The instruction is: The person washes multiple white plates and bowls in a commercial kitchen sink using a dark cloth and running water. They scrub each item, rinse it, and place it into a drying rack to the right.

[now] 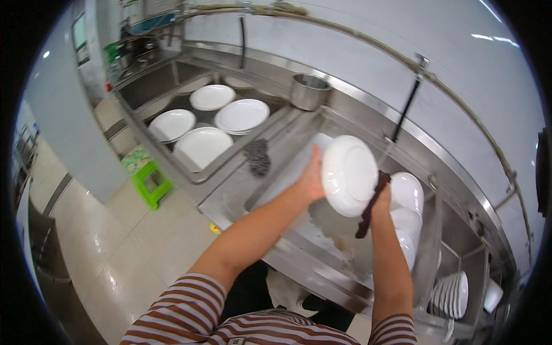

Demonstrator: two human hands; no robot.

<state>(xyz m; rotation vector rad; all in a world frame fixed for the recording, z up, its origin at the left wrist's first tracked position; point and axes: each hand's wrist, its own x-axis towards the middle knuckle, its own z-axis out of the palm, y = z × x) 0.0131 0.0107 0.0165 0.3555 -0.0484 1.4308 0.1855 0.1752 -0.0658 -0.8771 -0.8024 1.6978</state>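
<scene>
Between my two hands, over the middle sink basin (pixel 258 202), a white dish (pixel 350 176) is held up with its underside showing. My left hand (pixel 312 179) grips its left edge, the thumb pointing up. At its right edge is my right hand (pixel 381 198), with a dark brown cloth (pixel 370 211) hanging between it and the dish. Most of the right hand's fingers are hidden. Several white dishes (pixel 406 194) stand along the right side of the basin, beside my right wrist. Water lies in the basin below.
The left basin holds several white plates (pixel 242 115) in water. A grey scouring pad (pixel 257 157) lies on the ledge between basins, near a steel pot (pixel 309 91). Stacked dishes (pixel 450 295) stand in the right basin. A black hose (pixel 407 108) hangs at the wall; a green stool (pixel 151 183) stands left.
</scene>
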